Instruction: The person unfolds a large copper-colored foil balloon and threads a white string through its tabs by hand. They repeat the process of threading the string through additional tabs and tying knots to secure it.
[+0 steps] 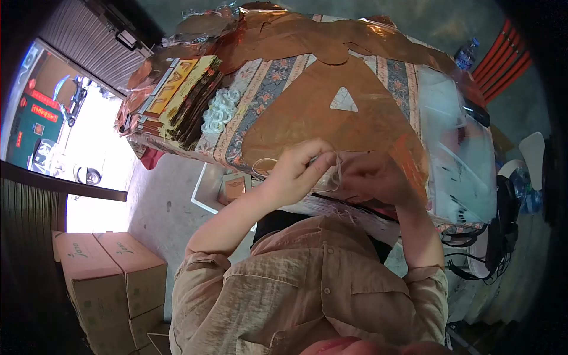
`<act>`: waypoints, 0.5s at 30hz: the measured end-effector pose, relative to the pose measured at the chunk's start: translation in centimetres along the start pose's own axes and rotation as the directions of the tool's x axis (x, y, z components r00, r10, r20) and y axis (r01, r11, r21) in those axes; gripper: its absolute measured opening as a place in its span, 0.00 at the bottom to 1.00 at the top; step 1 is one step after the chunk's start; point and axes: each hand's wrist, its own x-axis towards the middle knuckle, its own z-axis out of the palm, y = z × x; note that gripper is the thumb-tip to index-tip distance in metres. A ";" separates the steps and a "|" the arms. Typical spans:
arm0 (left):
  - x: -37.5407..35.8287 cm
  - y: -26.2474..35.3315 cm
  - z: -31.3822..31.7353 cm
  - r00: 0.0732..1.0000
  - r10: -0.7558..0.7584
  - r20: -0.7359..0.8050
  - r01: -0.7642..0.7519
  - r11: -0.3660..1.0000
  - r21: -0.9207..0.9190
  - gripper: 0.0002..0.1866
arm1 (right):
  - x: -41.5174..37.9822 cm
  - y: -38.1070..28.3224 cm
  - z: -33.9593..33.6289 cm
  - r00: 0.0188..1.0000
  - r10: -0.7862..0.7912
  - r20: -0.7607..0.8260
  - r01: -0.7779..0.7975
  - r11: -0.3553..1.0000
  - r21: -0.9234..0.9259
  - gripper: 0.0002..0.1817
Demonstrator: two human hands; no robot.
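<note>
One cloth-covered table (pixel 277 84), bearing a brown sheet (pixel 302 109) and a stack of printed packets (pixel 180 94). Right hand (pixel 374 180) — blurred, its grip cannot be told. Left hand (pixel 303 170), fingertips pinched together. White coils (pixel 220 111) beside the stack. Pale cord (pixel 339 171) — looped, held in the left fingertips at the table's near edge.

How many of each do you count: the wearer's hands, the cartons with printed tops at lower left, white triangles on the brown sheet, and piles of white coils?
Hands: 2 (left hand, right hand)
Cartons with printed tops: 2 (left carton, right carton)
White triangle: 1
Pile of white coils: 1
Total: 6
</note>
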 end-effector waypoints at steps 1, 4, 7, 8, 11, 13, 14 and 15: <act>0.0 -0.6 0.6 1.000 0.001 -0.005 -0.001 1.000 0.002 0.05 | -0.5 -0.8 -0.1 0.999 0.017 0.033 -0.024 0.974 0.227 0.05; -0.2 -0.8 1.6 0.987 0.071 0.141 -0.080 0.995 0.063 0.06 | 0.5 0.5 -0.4 0.978 -0.134 -0.162 0.159 0.975 0.152 0.05; 0.1 0.5 0.4 0.982 0.036 0.185 -0.040 0.999 0.019 0.07 | -0.2 -0.5 -0.9 0.981 -0.093 -0.168 0.097 0.995 0.018 0.05; 0.6 0.2 -0.1 0.989 0.044 0.141 -0.041 0.999 -0.023 0.07 | -0.6 -1.1 -1.0 0.990 0.137 0.044 -0.142 0.973 0.179 0.05; 1.0 0.7 0.3 0.988 0.009 0.156 0.020 0.983 -0.184 0.08 | -0.4 -0.9 -0.8 0.987 -0.158 -0.039 0.161 0.919 0.359 0.05; 0.9 0.5 0.2 0.962 -0.141 0.232 0.142 0.990 0.012 0.09 | 0.6 -0.5 -0.5 0.961 -0.203 -0.190 0.230 0.965 0.129 0.05; 1.0 0.8 0.0 0.961 -0.140 0.238 0.142 0.990 0.009 0.09 | 0.9 -0.3 -0.3 0.908 -0.280 -0.312 0.258 0.960 -0.112 0.05; 1.1 1.5 -0.3 0.967 -0.088 0.238 0.105 0.993 -0.060 0.10 | 0.9 -0.3 -0.1 0.908 -0.277 -0.316 0.254 0.961 -0.112 0.05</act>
